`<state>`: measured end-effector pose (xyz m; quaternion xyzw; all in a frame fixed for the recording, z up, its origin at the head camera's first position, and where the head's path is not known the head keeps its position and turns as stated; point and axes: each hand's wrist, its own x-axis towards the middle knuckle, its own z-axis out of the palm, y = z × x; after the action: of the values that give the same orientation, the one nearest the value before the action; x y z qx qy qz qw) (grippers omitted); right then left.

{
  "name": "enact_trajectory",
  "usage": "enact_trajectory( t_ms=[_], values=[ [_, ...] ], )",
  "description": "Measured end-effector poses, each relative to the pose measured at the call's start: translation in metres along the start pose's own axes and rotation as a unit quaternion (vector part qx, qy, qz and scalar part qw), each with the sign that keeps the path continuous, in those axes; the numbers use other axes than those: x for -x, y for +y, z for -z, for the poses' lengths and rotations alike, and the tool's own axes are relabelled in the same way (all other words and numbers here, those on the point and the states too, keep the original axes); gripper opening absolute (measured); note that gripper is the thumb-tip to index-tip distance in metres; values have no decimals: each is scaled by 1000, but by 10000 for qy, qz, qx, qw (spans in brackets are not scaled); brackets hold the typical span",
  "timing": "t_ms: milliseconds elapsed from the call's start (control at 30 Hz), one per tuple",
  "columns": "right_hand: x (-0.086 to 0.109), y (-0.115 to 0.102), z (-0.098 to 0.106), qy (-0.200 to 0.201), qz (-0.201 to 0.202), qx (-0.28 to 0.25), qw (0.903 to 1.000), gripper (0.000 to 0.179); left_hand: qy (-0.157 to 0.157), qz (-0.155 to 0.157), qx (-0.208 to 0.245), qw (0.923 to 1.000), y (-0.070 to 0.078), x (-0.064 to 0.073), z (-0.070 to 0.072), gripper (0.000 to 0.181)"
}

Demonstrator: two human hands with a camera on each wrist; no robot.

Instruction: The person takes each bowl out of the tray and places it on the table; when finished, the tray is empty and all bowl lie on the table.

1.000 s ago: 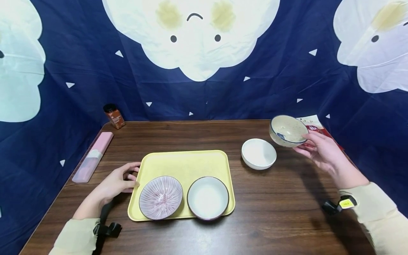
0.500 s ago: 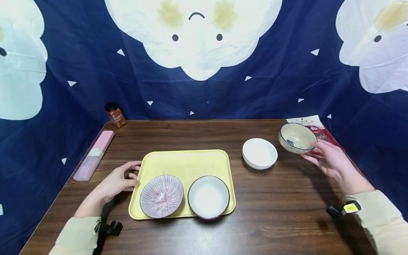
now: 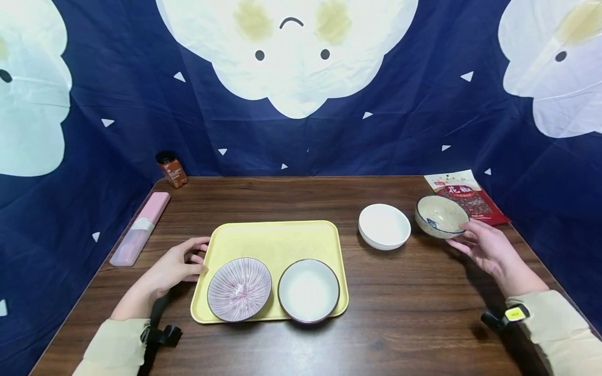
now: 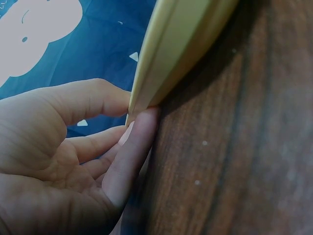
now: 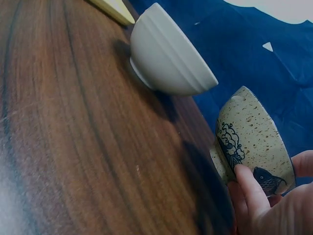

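My left hand [image 3: 175, 269] holds the left edge of a yellow tray [image 3: 273, 237]. In the left wrist view, thumb and fingertips meet at the tray's rim. A purple-striped bowl [image 3: 240, 290] and a pale bowl with a dark rim [image 3: 308, 291] sit along the tray's near side. At the right, my right hand [image 3: 486, 250] grips a speckled, blue-rimmed bowl [image 3: 441, 215] by its side, thumb at the rim and fingers under the wall. In the right wrist view this bowl's fish drawing [image 5: 268, 181] shows, and it stands tilted close over the table.
Left of the speckled bowl stands a white bowl [image 3: 384, 227]. A red and white spice bag [image 3: 465, 196] lies behind the speckled bowl at the right edge. Far left are a black-lidded spice jar [image 3: 172, 169] and a long pink case [image 3: 141, 230]. Blue cloth [image 3: 305, 149] hangs behind the table.
My right hand has carried the speckled bowl right and down, away from the white bowl, and more of the spice bag shows. My left hand stays at the tray.
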<state>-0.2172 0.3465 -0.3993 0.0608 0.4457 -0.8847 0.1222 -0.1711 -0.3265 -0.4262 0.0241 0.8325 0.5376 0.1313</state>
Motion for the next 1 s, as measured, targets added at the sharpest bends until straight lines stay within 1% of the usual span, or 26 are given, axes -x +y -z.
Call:
enact_trajectory(
  t_ms=[200,400,600,733,867,1000],
  values=[
    [3,4,6,136,-146,20,9998,39,-29,-93,59,9999,1,1,-1,76],
    [3,8,9,197,-178,134,9996,36,-31,-86,87,9999,0,1,-1,75],
    [4,11,11,390,-170,236,9988,27,-31,-93,75,9999,0,2,-1,75],
    [5,12,12,459,-155,279,9984,19,-18,-91,69,9999,0,2,-1,75],
    [6,14,13,483,-164,273,9983,22,-11,-82,50,10000,1,2,-1,75],
    [8,14,13,468,-151,301,9983,18,-19,-64,53,10000,0,2,-1,76]
  ],
)
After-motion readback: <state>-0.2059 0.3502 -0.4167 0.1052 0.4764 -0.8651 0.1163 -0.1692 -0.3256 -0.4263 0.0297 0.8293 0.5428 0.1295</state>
